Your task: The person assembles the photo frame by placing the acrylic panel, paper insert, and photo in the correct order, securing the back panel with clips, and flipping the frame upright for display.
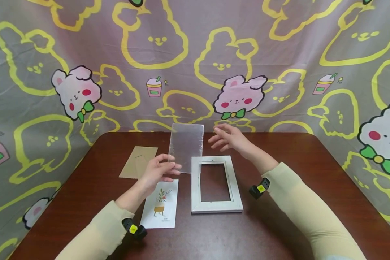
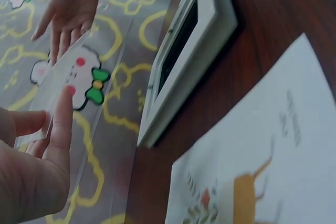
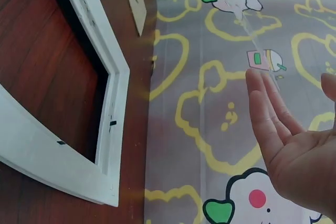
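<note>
My left hand (image 1: 157, 169) pinches the lower left edge of a clear plastic sheet (image 1: 186, 144) between thumb and fingers. The sheet stands raised over the table's far side, its lower right corner overlapping the picture frame in the head view. To the right of the sheet, my right hand (image 1: 230, 139) has its fingers spread and extended, holding nothing. In the right wrist view its fingertips (image 3: 254, 80) are close to the sheet's thin edge. A white picture frame (image 1: 196, 187) without a back lies on the table, below and between the hands.
Left of the frame lies a white card (image 1: 149, 218) printed with a potted plant, partly under my left forearm in view. A tan backing board (image 1: 133, 159) with a stand flap lies behind it. A patterned cloth (image 1: 188, 79) hangs behind the brown table (image 1: 266, 231).
</note>
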